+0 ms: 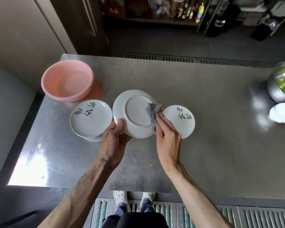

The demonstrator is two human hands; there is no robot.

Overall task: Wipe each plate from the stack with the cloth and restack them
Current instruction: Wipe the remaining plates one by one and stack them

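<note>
The plate (135, 112) is held up off the steel table (204, 96), turned underside up, its foot ring facing the camera. The left hand (115, 139) grips its near-left rim, thumb on top and fingers underneath. The grey cloth (153, 109) sits on the plate's right edge, directly ahead of the right hand (166, 135), which holds it bunched against the rim; the thumb is hidden.

The tall stack (89, 122) lies just left of the left hand. A single plate (183, 122) lies face up just right of the right hand, partly under it. That one is probably the start of the new pile, so the set-down likely goes rightward, across from the gripping hand.

Farther from the left hand is a pink basin (66, 79) of water.
</note>
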